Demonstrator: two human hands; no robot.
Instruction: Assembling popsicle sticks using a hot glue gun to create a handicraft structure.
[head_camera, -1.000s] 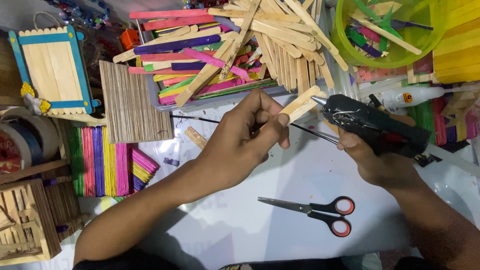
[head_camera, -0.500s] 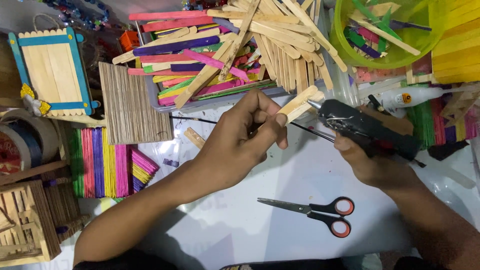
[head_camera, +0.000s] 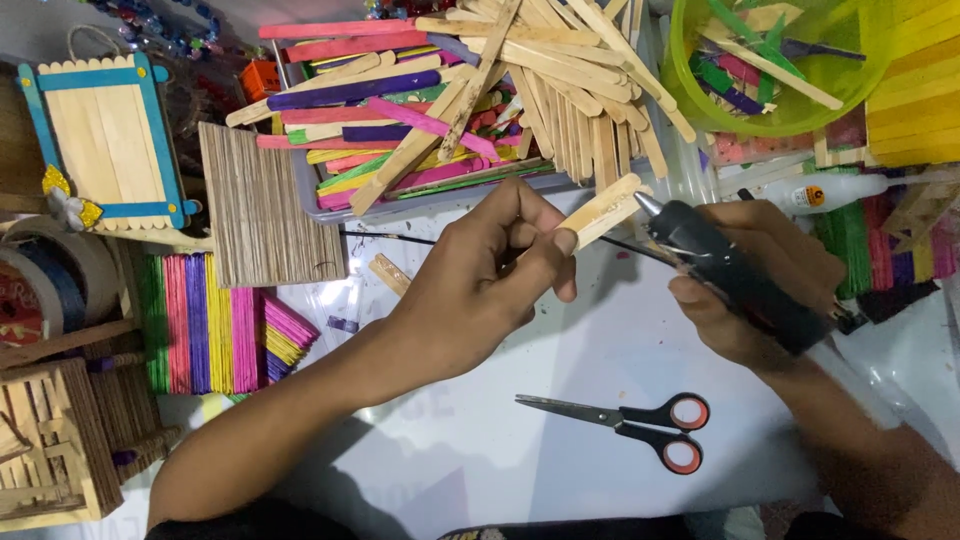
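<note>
My left hand (head_camera: 490, 280) pinches a short plain wooden craft stick (head_camera: 605, 208) between thumb and fingers, its free end pointing up and right. My right hand (head_camera: 760, 290) grips a black glue gun (head_camera: 730, 270) whose metal nozzle sits at the tip of that stick. Both hands hover over a white work surface (head_camera: 560, 340), just in front of a tray (head_camera: 440, 205) heaped with plain and coloured craft sticks.
Red-handled scissors (head_camera: 625, 425) lie below the hands. A green bowl (head_camera: 780, 60) of sticks and a white glue bottle (head_camera: 835, 192) are at the upper right. At the left are a striped stick panel (head_camera: 265, 215), coloured stick mats (head_camera: 205, 325), a blue-framed stick board (head_camera: 105, 140), tape rolls (head_camera: 45, 290) and a small wooden crate (head_camera: 50, 450).
The glue gun has moved left and up until its nozzle meets the end of the stick. My left hand has held the stick nearly still.
</note>
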